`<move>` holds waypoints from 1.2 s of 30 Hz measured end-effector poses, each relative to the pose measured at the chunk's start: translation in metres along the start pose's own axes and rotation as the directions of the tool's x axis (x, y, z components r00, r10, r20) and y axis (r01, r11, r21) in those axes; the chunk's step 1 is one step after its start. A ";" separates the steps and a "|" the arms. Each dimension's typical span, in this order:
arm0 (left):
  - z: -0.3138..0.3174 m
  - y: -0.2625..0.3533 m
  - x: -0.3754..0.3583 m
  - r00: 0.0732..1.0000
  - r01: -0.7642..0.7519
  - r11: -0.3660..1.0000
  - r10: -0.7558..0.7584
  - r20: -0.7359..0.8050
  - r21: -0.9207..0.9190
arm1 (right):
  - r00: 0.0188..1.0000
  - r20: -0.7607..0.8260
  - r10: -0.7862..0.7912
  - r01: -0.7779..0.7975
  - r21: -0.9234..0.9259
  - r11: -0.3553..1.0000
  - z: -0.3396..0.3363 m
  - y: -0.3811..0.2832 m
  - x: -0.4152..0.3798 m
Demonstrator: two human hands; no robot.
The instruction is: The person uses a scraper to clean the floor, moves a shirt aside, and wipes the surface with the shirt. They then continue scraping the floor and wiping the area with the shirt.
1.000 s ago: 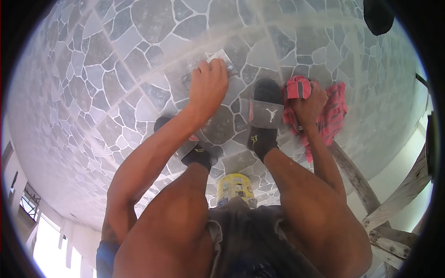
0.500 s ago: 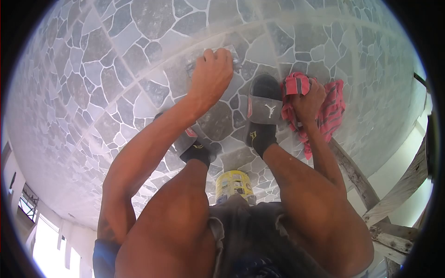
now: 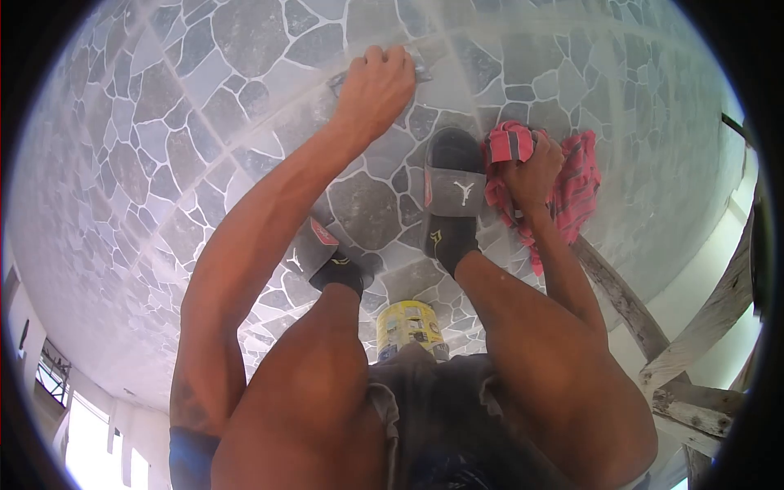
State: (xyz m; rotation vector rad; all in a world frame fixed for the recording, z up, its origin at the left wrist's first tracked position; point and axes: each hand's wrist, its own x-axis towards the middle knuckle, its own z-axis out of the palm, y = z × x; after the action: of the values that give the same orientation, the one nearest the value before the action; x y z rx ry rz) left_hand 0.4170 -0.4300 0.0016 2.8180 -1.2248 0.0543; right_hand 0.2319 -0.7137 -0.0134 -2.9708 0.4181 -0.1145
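Observation:
My left hand [image 3: 377, 86] reaches forward to the stone-pattern tile floor [image 3: 359, 208], its fingers bent over a flat, shiny grey piece [image 3: 422, 69]. That piece lies against the floor along a joint between tiles. Most of it is under the hand, so its exact kind does not show. Beside my right foot, my right hand [image 3: 535, 173] grips a bunched red cloth with dark stripes [image 3: 580, 175]. A fold of the cloth sticks up over the fingers, and the rest spreads to the right and hangs toward me.
My feet wear dark slides, the right slide [image 3: 453, 184] close to the cloth and the left slide [image 3: 314, 245] farther back. Behind them stands a yellow bucket [image 3: 408, 322] between my legs. Wooden beams [image 3: 625, 306] cross at the right. Pale dust covers parts of the floor.
My left hand has slid forward, away from me, with the flat piece under it. The right hand keeps hold of the cloth in about the same place.

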 end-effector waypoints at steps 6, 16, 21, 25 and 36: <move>0.001 0.011 -0.004 0.998 -0.050 0.999 0.050 -0.037 0.010 | 1.000 -0.013 0.024 -0.024 0.023 0.999 0.007 0.002 -0.001; 0.004 0.023 0.031 0.994 -0.017 1.000 0.017 -0.106 -0.003 | 1.000 0.003 0.019 -0.019 0.020 1.000 0.005 0.001 -0.006; 0.007 0.034 0.043 0.998 0.019 1.000 -0.019 -0.058 -0.013 | 0.998 0.040 0.043 -0.045 0.062 0.997 0.001 -0.002 0.001; 0.013 0.033 0.047 0.992 0.029 0.999 -0.032 -0.122 -0.033 | 0.998 -0.057 -0.028 0.026 -0.049 0.998 -0.001 -0.008 0.006; -0.029 -0.048 -0.117 0.970 0.108 0.990 -0.125 0.210 0.092 | 0.998 -0.056 -0.034 0.034 -0.006 0.999 0.005 -0.001 0.002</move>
State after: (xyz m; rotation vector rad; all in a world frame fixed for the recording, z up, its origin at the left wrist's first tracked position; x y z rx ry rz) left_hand 0.3724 -0.3094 0.0215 3.0256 -1.1131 -0.2196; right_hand 0.2340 -0.7128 -0.0177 -2.9858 0.3747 -0.2008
